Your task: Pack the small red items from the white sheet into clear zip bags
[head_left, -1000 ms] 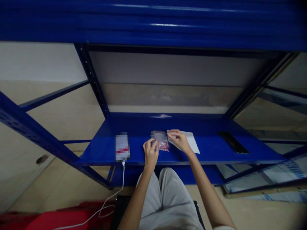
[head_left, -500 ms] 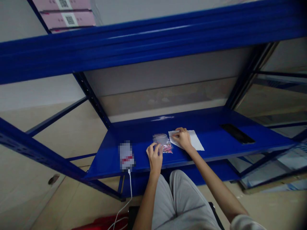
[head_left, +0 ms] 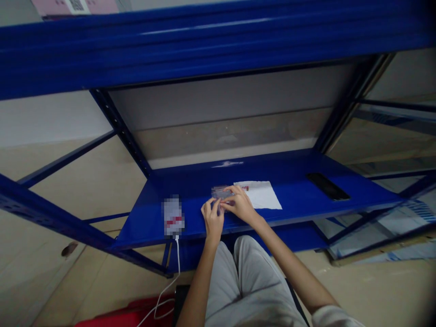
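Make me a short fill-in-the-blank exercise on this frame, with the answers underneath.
1. The left hand and the right hand are close together over the plastic bag, on a shelf that is ____ in colour.
2. The paper beside the right hand is ____ in colour.
3. In the picture, the black phone lies to the ____ of the paper.
4. In the picture, the cable hangs to the ____ of both hands.

Missing words: blue; white; right; left.
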`<state>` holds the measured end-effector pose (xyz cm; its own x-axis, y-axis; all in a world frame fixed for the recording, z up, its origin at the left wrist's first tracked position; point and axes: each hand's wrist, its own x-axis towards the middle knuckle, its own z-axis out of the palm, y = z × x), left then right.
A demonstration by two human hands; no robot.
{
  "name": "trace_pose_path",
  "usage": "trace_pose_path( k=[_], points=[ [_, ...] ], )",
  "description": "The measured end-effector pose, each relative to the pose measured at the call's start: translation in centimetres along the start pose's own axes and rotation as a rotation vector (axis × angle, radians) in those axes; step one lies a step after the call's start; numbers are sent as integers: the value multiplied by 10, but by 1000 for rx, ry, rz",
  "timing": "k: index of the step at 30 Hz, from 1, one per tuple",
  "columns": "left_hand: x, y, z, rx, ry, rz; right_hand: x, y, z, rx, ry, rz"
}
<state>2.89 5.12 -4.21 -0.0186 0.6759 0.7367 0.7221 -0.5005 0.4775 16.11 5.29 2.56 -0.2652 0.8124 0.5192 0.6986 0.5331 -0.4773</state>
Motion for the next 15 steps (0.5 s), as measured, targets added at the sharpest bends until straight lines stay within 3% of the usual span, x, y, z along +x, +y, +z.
trace_pose_path(
  k=[5,7,10,15],
  points=[
    [1,1,-2,-9,0,-4,1,5,2,165,-95,-47],
    [2,1,-2,-19,14,-30,1,23,-3,233,-11,25],
    [3,0,-2,-55,70,-76,-2,63,-11,150,228,208],
    [7,0,-7,-244,259,-211,-23,107,-5,17,371,323]
  ],
)
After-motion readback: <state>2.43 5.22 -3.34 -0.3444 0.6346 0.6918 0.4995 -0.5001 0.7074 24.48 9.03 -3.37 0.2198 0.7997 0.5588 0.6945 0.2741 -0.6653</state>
